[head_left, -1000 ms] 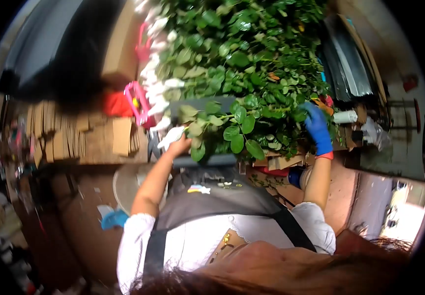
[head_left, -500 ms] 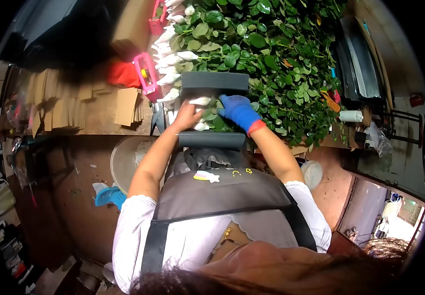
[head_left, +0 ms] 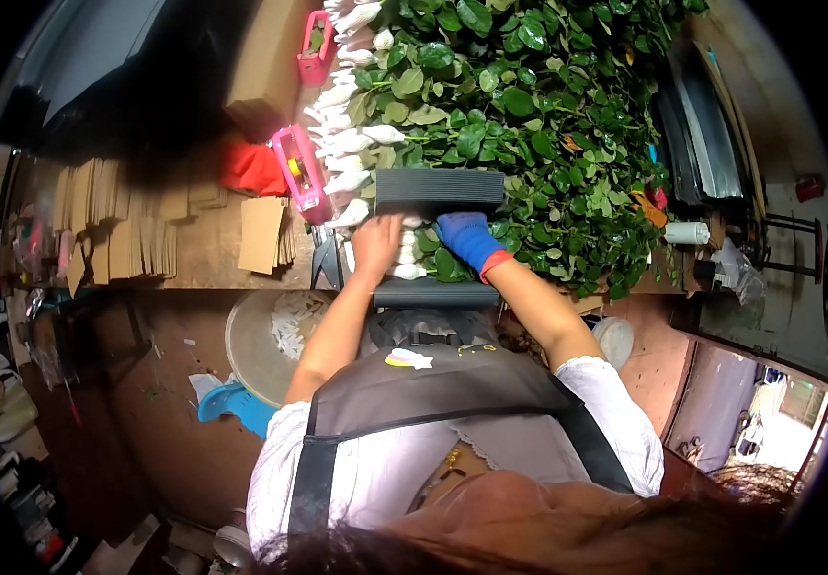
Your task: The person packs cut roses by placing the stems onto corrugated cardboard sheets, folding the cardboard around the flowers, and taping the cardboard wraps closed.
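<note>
Seeing white-wrapped buds (head_left: 408, 271) between bare left hand (head_left: 375, 251) and gloved right hand (head_left: 468, 240). Left fingers together, right's curled — can't tell if either clamps anything. Ridged block (head_left: 440, 189) just beyond both — uneven pushing against it could bruise buds or snag leaves (head_left: 449, 266). Scissors (head_left: 328, 259) on surface (head_left: 211, 261), left of left fingers.
</note>
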